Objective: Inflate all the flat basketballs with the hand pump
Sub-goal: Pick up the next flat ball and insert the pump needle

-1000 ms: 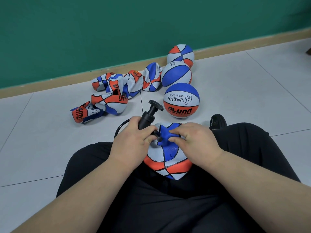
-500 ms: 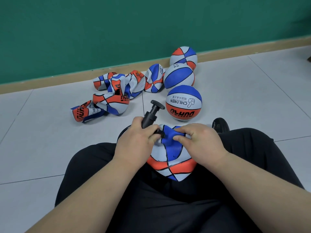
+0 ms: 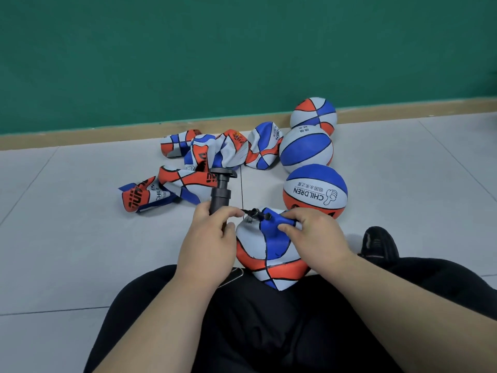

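Note:
A flat red, white and blue basketball (image 3: 269, 254) lies crumpled in my lap. My right hand (image 3: 314, 235) pinches its blue panel near the top. My left hand (image 3: 209, 238) grips the black hand pump (image 3: 220, 192), which stands upright with its T-handle on top. The pump's nozzle (image 3: 258, 213) points at the blue panel between my hands. Three round, inflated balls (image 3: 314, 195) stand in a row toward the wall. Several flat balls (image 3: 209, 160) lie in a heap to their left.
I sit on a grey tiled floor (image 3: 80, 238) in black trousers, with a black shoe (image 3: 379, 243) at the right. A green wall (image 3: 242, 49) with a tan skirting strip runs behind the balls.
The pump has tipped upright in my left hand and its nozzle now shows between my hands. My right hand has shifted its pinch on the blue panel. The view has dropped lower.

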